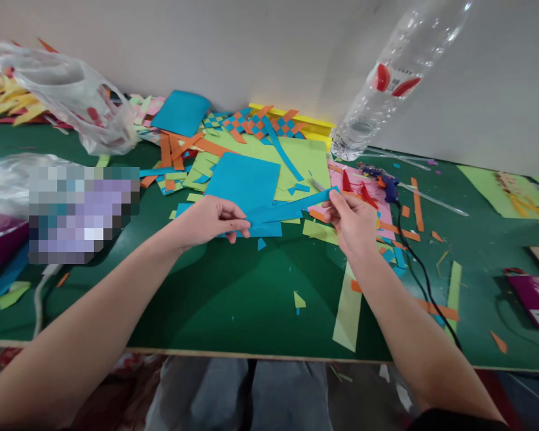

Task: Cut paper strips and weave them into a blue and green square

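Both my hands hold blue paper strips point(282, 211) just above a green table point(233, 299). My left hand point(209, 220) is closed, pinching the strips' left end. My right hand point(351, 220) is closed, pinching the right end near a red-handled tool I cannot make out clearly. A blue paper sheet point(245, 179) lies right behind the strips, on a light green sheet point(303, 157).
Woven orange-and-blue paper mats point(258, 124) lie at the back. A clear plastic bottle point(386, 84) leans against the wall. A blue glue gun point(388, 185) with a black cord lies to the right. Plastic bags point(72, 96) sit left. Paper strips and scraps litter the table.
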`<action>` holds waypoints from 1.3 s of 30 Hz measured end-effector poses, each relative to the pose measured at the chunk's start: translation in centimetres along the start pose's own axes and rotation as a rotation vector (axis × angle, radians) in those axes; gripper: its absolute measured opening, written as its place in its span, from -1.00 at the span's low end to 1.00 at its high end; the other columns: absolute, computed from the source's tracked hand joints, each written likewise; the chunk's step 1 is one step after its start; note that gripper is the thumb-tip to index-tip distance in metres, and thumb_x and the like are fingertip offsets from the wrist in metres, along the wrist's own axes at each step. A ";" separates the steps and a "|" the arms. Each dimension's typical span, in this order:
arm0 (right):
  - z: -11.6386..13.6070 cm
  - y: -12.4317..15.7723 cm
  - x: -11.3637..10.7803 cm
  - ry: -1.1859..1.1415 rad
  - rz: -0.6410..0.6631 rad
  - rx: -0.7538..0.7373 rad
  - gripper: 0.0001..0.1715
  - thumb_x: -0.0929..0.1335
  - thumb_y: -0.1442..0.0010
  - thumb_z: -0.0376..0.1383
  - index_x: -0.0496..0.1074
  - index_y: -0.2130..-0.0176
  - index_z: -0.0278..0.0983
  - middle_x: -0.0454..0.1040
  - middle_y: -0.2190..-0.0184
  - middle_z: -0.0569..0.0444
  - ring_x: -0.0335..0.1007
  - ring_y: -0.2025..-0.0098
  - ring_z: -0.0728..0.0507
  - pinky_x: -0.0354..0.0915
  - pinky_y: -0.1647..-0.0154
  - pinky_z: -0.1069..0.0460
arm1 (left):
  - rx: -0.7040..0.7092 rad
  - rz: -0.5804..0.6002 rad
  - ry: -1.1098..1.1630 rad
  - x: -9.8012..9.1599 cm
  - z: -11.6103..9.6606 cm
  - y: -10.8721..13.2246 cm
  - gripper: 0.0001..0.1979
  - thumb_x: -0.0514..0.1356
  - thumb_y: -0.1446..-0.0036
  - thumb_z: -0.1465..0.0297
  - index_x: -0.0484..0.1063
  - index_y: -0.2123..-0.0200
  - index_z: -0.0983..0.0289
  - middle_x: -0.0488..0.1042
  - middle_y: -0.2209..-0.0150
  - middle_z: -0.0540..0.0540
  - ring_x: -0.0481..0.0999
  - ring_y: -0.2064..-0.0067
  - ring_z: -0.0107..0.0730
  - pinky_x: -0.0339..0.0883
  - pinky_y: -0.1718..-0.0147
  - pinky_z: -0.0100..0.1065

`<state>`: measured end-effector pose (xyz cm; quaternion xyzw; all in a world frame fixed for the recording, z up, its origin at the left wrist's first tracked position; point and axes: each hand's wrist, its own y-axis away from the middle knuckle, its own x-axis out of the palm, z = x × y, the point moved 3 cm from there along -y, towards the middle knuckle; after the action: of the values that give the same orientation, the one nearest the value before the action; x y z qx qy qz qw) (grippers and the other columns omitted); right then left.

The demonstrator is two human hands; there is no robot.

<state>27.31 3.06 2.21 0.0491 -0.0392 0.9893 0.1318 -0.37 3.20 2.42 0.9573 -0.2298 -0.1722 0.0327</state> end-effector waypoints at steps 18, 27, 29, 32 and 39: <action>-0.6 1.0 0.8 0.267 0.269 0.165 -0.67 0.44 -0.05 -0.12 0.41 0.56 -0.28 0.38 0.67 0.16 0.31 0.64 0.05 0.27 0.59 0.09 | 0.425 -0.957 -0.119 -4.5 -0.6 1.0 -0.56 0.33 -0.06 0.29 0.33 0.01 0.28 0.28 0.56 -0.12 0.22 0.56 -0.57 0.10 0.57 -0.44; 0.5 3.1 2.3 0.705 0.558 0.008 -0.35 0.24 -0.26 0.05 0.31 0.69 -0.27 0.43 0.67 0.11 0.22 0.68 0.07 0.24 0.46 0.06 | 0.824 -0.515 -0.900 1.7 -2.6 1.6 -0.73 0.11 -0.22 0.37 0.32 0.00 0.23 0.51 0.19 0.12 0.46 0.11 -0.21 0.28 0.08 -0.17; 1.0 2.8 2.1 0.751 0.467 -0.069 -0.31 0.21 -0.28 0.05 0.30 0.71 -0.28 0.53 0.55 0.04 0.28 0.64 0.05 0.23 0.46 0.05 | 0.822 -0.305 -0.979 3.4 -2.1 1.1 -0.71 0.07 -0.28 0.38 0.34 -0.04 0.27 0.51 0.08 0.18 0.44 -0.01 -0.17 0.26 0.03 -0.18; 1.9 1.5 0.7 0.813 0.255 -0.175 -0.40 0.22 -0.28 0.00 0.38 0.62 -0.28 0.51 0.57 0.06 0.24 0.66 0.02 0.16 0.54 0.05 | 0.798 -0.074 -1.026 4.6 -1.3 0.6 -0.69 0.02 -0.33 0.35 0.34 -0.09 0.24 0.48 -0.04 0.17 0.39 -0.10 -0.21 0.23 -0.02 -0.20; 3.9 -1.4 -4.7 1.121 -0.108 -0.465 -0.71 0.27 -0.21 -0.16 0.52 0.27 -0.25 0.57 0.38 -0.02 0.48 0.35 -0.17 0.32 0.28 -0.05 | 0.773 -0.047 -1.001 3.8 -1.0 0.8 -0.74 0.02 -0.34 0.30 0.47 0.05 0.20 0.57 0.15 0.10 0.49 0.09 -0.28 0.22 0.13 -0.25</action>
<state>32.49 2.86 5.71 -0.5074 -0.1765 0.8219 0.1894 2.83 0.80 2.30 0.7082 -0.2418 -0.5045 -0.4306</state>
